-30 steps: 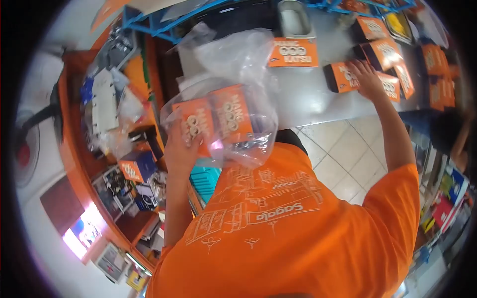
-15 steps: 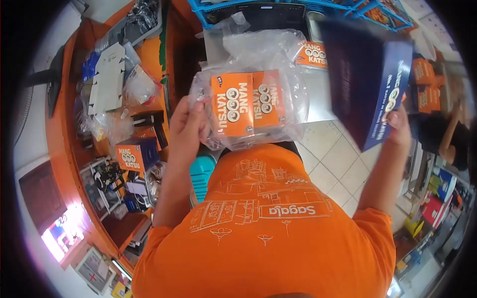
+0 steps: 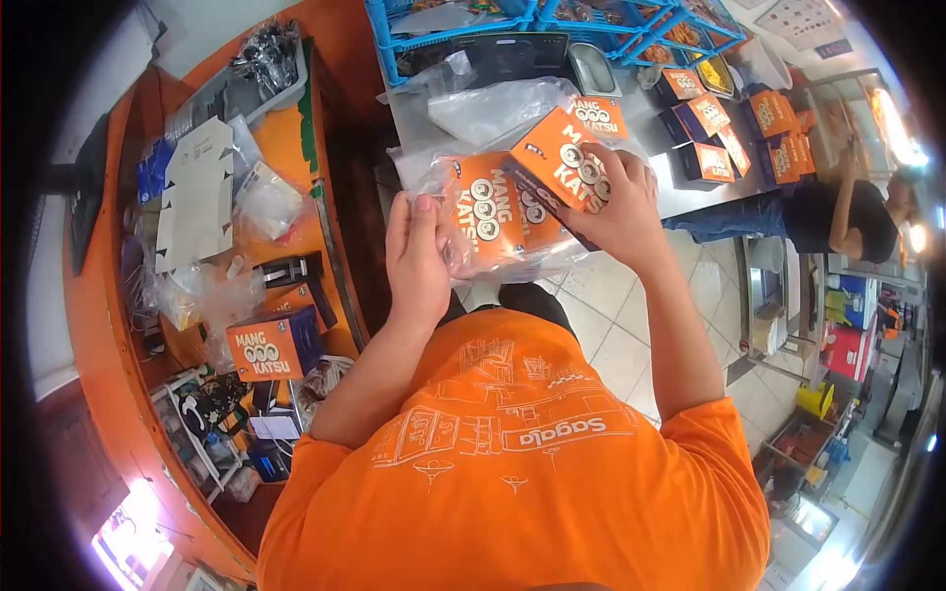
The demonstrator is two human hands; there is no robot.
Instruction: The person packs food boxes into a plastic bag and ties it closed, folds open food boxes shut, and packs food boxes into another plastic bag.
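Observation:
A clear plastic bag (image 3: 458,261) is in front of me, with orange-topped "Mang Katsu" boxes (image 3: 485,197) side by side in it. My left hand (image 3: 418,246) is closed on the bag's left edge, thumb on top. My right hand (image 3: 623,202) grips another orange and dark blue box (image 3: 552,148) from its right side. This box is tilted over the right part of the bag and partly covers the box beneath. Whether it touches that box I cannot tell. One more orange box (image 3: 597,116) lies on the metal table just behind it.
Blue racks (image 3: 463,30) and a metal tray (image 3: 591,69) line the back of the metal table (image 3: 680,204). Several boxes (image 3: 708,163) stand at its right, near another person (image 3: 843,212). On the left, an orange counter (image 3: 281,222) holds a white flattened carton (image 3: 197,192) and a box (image 3: 264,350).
My right hand has brought the dark blue box from the right over to the bag, turning its orange face up. My left hand still holds the bag. The view has shifted slightly.

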